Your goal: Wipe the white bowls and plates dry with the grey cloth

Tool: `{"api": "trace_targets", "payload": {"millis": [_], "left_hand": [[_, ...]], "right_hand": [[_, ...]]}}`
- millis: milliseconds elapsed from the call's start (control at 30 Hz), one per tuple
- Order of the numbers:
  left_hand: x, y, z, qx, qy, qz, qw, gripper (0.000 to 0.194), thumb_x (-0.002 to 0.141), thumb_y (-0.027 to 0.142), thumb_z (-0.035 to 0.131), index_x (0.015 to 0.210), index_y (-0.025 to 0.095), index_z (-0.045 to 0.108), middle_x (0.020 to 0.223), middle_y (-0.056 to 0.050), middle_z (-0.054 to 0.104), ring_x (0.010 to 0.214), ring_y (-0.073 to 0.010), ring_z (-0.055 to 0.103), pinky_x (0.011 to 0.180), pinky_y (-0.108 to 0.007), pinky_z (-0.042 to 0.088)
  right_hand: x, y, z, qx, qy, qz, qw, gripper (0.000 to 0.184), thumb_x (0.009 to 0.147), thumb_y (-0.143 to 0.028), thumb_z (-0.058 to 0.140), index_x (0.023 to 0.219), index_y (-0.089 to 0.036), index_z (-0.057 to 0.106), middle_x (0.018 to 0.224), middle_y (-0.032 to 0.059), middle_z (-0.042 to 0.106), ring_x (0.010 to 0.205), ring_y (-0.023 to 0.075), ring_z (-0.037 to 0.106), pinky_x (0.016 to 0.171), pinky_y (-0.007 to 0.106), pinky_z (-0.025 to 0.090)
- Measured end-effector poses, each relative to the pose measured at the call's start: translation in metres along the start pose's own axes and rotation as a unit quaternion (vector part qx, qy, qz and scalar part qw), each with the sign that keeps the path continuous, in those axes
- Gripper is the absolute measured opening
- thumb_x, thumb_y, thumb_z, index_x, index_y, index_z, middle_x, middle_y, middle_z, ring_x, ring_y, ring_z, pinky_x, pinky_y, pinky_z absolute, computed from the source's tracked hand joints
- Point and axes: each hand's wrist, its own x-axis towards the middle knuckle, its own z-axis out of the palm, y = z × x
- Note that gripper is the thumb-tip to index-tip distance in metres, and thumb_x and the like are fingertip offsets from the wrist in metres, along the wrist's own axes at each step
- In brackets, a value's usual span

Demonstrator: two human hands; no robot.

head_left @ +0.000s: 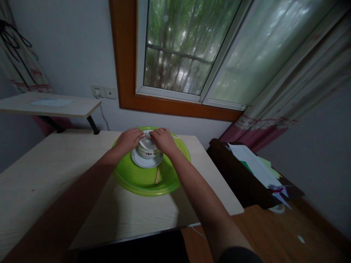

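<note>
On the table sits a round green tray (134,186) holding a white plate (144,163). Stacked bowls (149,153) with a small red pattern stand on the plate. A pair of wooden chopsticks (158,174) leans by the plate's right edge, tips or ends toward me. Above the bowls' far side, my left hand (129,140) and my right hand (164,140) almost meet, both with closed fingers. Between the fingertips shows a small greyish thing (147,134), too dim and small to name.
The pale wooden table (68,160) carries a raised shelf (49,104) at the left. Behind are a wall, sockets (104,92) and a window (186,47). At the right, a dark brown piece of furniture (233,168) bears papers (255,164).
</note>
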Motion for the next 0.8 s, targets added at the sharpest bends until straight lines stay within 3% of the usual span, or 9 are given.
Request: {"api": "trace_targets", "payload": {"millis": [233, 533, 667, 800], "left_hand": [[0.001, -0.010, -0.003, -0.008, 0.052, -0.080, 0.995, 0.031, 0.096, 0.036, 0.043, 0.093, 0.020, 0.069, 0.096, -0.010, 0.070, 0.095, -0.0247, 0.061, 0.084, -0.036, 0.045], [0.001, -0.016, -0.004, -0.016, 0.064, -0.167, 0.984, 0.029, 0.095, 0.034, 0.044, 0.091, 0.020, 0.068, 0.099, -0.008, 0.070, 0.094, -0.0224, 0.061, 0.081, -0.033, 0.043], [0.001, -0.024, -0.002, -0.040, 0.089, -0.194, 0.976, 0.026, 0.094, 0.033, 0.044, 0.088, 0.020, 0.067, 0.096, -0.007, 0.069, 0.093, -0.0210, 0.060, 0.080, -0.032, 0.043], [0.001, -0.026, 0.000, -0.049, 0.087, -0.190, 0.977, 0.026, 0.094, 0.033, 0.045, 0.088, 0.020, 0.067, 0.095, -0.007, 0.069, 0.092, -0.0209, 0.060, 0.081, -0.033, 0.044]], "right_hand": [[-0.004, 0.024, 0.000, -0.009, 0.010, 0.088, 0.996, 0.031, 0.104, -0.037, 0.044, 0.123, -0.025, 0.064, 0.116, 0.0079, 0.070, 0.109, 0.0232, 0.057, 0.094, 0.036, 0.033], [-0.019, 0.072, 0.012, 0.040, 0.056, 0.233, 0.970, 0.027, 0.101, -0.034, 0.050, 0.120, -0.025, 0.068, 0.116, 0.0066, 0.071, 0.106, 0.0223, 0.059, 0.088, 0.031, 0.038], [-0.023, 0.088, 0.021, 0.088, 0.115, 0.309, 0.940, 0.029, 0.102, -0.030, 0.046, 0.115, -0.019, 0.070, 0.114, 0.0090, 0.071, 0.103, 0.0217, 0.061, 0.088, 0.030, 0.040], [-0.025, 0.091, 0.022, 0.120, 0.210, 0.315, 0.918, 0.033, 0.102, -0.034, 0.043, 0.113, -0.016, 0.068, 0.109, 0.0106, 0.071, 0.100, 0.0223, 0.060, 0.090, 0.031, 0.041]]}}
